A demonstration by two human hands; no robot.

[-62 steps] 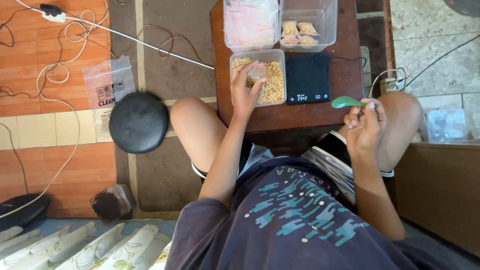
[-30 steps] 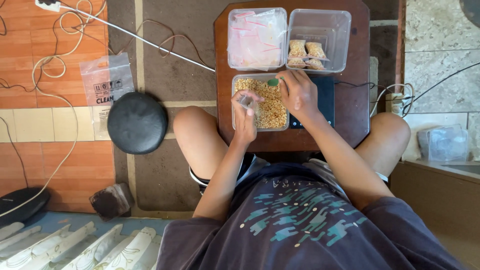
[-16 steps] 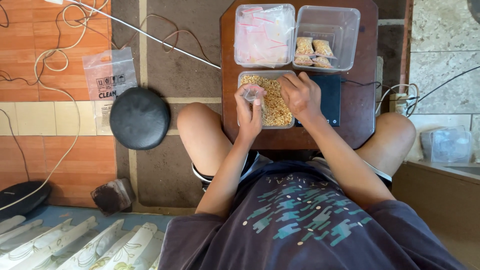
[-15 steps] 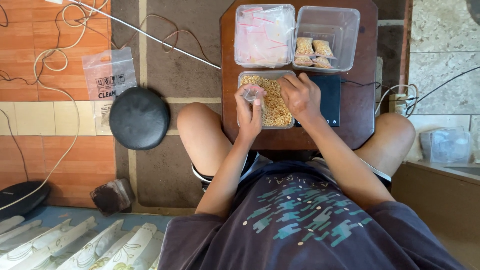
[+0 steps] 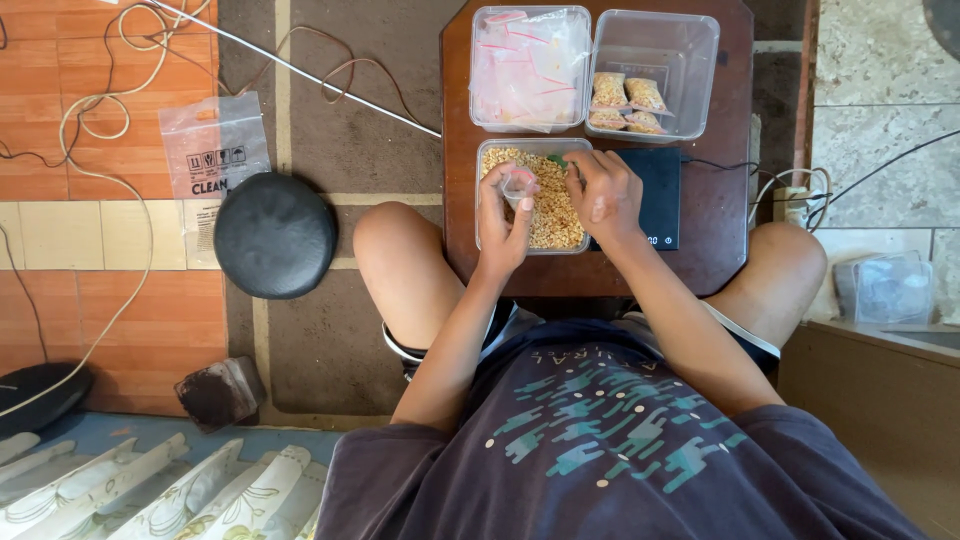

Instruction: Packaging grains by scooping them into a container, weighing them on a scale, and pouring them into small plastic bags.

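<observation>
On a small brown table [image 5: 715, 215] stands a clear tub of yellow-brown grain [image 5: 548, 215]. My left hand [image 5: 503, 222] holds a small clear plastic bag [image 5: 518, 187] open over the grain. My right hand [image 5: 600, 193] grips a green scoop [image 5: 558, 160], only its tip showing, beside the bag's mouth. Under my right hand lies a black digital scale [image 5: 660, 190].
Behind the grain stand a clear tub of empty small bags [image 5: 528, 68] and a clear tub with several filled grain packets [image 5: 650, 70]. A round black lid [image 5: 274, 235], a larger plastic bag [image 5: 212, 146] and cables [image 5: 100, 120] lie on the floor at left. My bare knees flank the table.
My right hand came in from the right with the green scoop and now sits over the grain tub beside the bag. My left hand keeps the bag over the grain.
</observation>
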